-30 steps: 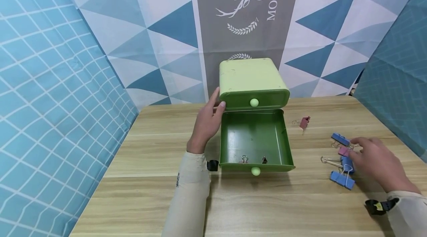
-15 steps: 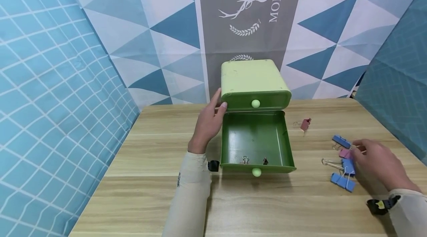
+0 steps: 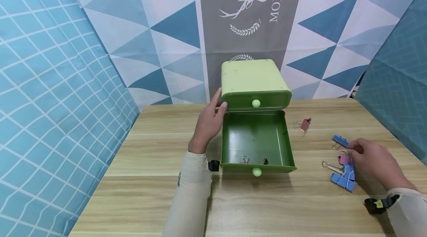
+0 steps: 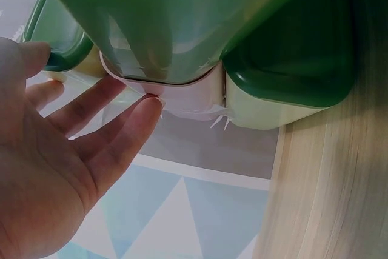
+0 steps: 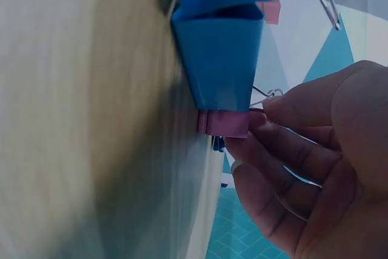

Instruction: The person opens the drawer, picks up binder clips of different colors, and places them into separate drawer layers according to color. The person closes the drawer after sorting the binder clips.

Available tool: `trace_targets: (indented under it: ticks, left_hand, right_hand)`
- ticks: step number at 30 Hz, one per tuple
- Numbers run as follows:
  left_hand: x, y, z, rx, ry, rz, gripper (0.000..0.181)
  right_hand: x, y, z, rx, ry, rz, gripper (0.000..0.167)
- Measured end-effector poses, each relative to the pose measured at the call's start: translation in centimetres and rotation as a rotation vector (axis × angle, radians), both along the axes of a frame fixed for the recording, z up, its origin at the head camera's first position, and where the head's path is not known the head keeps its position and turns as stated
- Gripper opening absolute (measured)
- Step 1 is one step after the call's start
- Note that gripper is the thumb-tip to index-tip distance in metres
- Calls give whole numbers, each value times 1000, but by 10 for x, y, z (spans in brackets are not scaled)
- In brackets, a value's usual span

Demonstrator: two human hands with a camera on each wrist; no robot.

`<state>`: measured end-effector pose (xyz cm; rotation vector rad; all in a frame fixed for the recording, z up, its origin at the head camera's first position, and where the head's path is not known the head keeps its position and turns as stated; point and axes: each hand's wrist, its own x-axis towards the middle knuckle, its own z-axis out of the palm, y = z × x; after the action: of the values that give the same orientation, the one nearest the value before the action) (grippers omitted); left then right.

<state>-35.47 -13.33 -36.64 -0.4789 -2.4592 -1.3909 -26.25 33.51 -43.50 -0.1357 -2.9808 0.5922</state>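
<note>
"Two hands show in the head view; where are they?"
"The left hand touches the left side of the green cabinet. The right hand is at the pink clip, between blue clips, right of the open drawer."
"And left wrist view?"
"The fingers are spread, touching the cabinet."
"Right wrist?"
"Thumb and fingertip pinch narrowly the pink clip's handle."

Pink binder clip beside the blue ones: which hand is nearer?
Right. The right hand is right up at the pink binder clip; the left hand is at the left side of the green cabinet, across the open drawer from the clip.
</note>
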Motion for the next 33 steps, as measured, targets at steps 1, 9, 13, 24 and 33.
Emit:
trace_targets:
  ticks: [1,9,13,24,33]
  left_hand:
    - [0,0,0,-1,-2,1,54]
    - [0,1,2,-8,-10,13,55]
    - [0,0,2,-10,-11,17,55]
    - [1,1,1,3,-7,10,54]
    - [1,1,1,2,-16,12,54]
  right_hand:
    - [0,0,0,-8,9,6,19]
    - [0,-4,1,-59,28,32,23]
    - [-1,-8,4,-76,31,37,24]
    - [2,-18,7,-88,79,56,23]
    - [5,-28,12,-73,145,54,23]
